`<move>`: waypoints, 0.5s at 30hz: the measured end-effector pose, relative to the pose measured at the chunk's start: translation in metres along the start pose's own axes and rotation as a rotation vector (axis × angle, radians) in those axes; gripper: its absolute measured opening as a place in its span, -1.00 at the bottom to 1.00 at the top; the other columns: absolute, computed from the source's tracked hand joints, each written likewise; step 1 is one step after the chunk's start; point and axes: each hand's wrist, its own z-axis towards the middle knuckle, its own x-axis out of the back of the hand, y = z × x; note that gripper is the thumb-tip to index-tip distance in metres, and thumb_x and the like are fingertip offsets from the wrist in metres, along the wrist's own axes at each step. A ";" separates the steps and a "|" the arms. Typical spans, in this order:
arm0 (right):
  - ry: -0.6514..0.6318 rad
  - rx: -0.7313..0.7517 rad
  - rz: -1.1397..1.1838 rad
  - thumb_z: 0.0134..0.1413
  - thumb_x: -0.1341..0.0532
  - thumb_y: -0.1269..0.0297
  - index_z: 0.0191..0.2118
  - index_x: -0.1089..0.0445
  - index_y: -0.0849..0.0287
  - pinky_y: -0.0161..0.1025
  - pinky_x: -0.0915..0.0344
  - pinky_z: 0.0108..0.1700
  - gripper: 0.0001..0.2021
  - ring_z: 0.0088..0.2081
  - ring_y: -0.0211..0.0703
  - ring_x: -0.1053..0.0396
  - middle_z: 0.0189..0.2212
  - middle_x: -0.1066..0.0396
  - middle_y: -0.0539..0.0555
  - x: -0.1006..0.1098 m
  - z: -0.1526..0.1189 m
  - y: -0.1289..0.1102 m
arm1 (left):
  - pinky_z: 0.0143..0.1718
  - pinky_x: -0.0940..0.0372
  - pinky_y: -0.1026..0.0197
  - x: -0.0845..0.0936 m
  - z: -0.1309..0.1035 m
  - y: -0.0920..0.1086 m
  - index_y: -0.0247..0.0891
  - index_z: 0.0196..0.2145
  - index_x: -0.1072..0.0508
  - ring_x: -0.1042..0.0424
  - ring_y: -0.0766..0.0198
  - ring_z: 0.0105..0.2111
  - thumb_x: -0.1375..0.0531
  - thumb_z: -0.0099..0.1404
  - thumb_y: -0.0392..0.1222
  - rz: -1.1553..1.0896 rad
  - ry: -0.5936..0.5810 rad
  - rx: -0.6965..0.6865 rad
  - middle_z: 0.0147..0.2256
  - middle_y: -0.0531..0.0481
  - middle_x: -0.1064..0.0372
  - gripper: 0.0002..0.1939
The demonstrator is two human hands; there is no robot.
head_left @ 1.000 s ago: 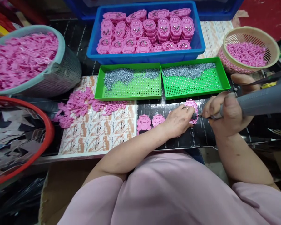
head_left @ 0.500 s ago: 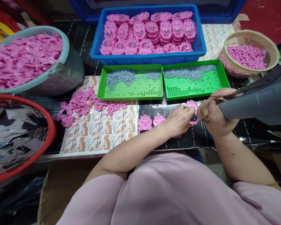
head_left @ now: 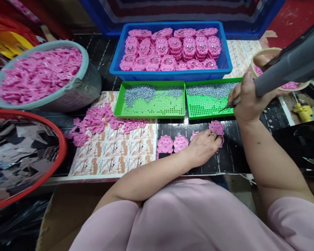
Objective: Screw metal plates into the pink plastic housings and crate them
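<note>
My right hand (head_left: 247, 101) is wrapped round a grey electric screwdriver (head_left: 288, 68), whose thin bit points down and left over the front of the right green tray (head_left: 208, 106). Small silvery screws (head_left: 211, 90) lie heaped along the back of that tray. On the black table surface, my left hand (head_left: 202, 146) grips a pink plastic part (head_left: 216, 127) with its fingers over the lower portion. More pink parts, such as one (head_left: 180, 143) with a round slotted face, lie left of this hand, partly covered by the wrist.
A second green tray (head_left: 170, 112) holds more screws. Behind stands a blue bin (head_left: 172, 74) of stacked pink parts. At left are a mesh basket (head_left: 90, 83) of pink pieces and a red-rimmed basket (head_left: 60, 134) of flat pieces. A beige basket (head_left: 269, 52) stands right.
My right hand has lifted the screwdriver off the pink part and moved it up to the right green tray. My left hand stays on the part. The view has shifted slightly.
</note>
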 end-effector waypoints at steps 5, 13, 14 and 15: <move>0.037 0.029 0.090 0.10 -0.23 -0.08 -0.09 -0.14 -0.07 -0.20 -0.06 -0.64 -0.62 -0.73 -0.32 -0.06 -0.73 -0.07 -0.19 -0.008 -0.005 0.008 | -0.18 -0.31 0.19 0.003 0.000 0.002 -0.36 -0.09 -0.42 -0.38 0.17 -0.16 -0.08 0.39 -0.28 0.025 -0.003 0.003 -0.14 -0.17 -0.43 -0.80; 0.031 0.054 0.114 0.07 -0.29 -0.03 -0.11 -0.16 0.02 -0.26 -0.08 -0.67 -0.60 -0.74 -0.34 -0.08 -0.71 -0.07 -0.19 -0.010 -0.005 0.006 | 0.03 -0.24 0.01 0.008 -0.003 0.007 -0.29 0.10 -0.37 -0.29 0.03 0.11 -0.03 0.41 -0.28 0.147 -0.079 0.081 0.12 -0.30 -0.29 -0.66; 0.045 0.056 0.129 0.08 -0.29 -0.02 -0.06 -0.16 0.02 -0.27 -0.09 -0.66 -0.58 -0.73 -0.34 -0.08 -0.70 -0.07 -0.19 -0.008 -0.004 0.003 | 0.05 -0.23 -0.01 0.008 -0.003 0.007 -0.27 0.12 -0.36 -0.28 0.02 0.14 -0.03 0.41 -0.28 0.159 -0.097 0.091 0.13 -0.30 -0.29 -0.64; 0.033 0.029 0.154 0.09 -0.27 -0.03 -0.01 -0.15 0.02 -0.27 -0.10 -0.65 -0.56 -0.72 -0.34 -0.10 -0.68 -0.09 -0.18 -0.005 -0.003 -0.002 | 0.07 -0.22 -0.02 0.008 -0.003 0.007 -0.24 0.14 -0.35 -0.27 0.01 0.15 -0.02 0.42 -0.28 0.164 -0.111 0.091 0.13 -0.31 -0.29 -0.63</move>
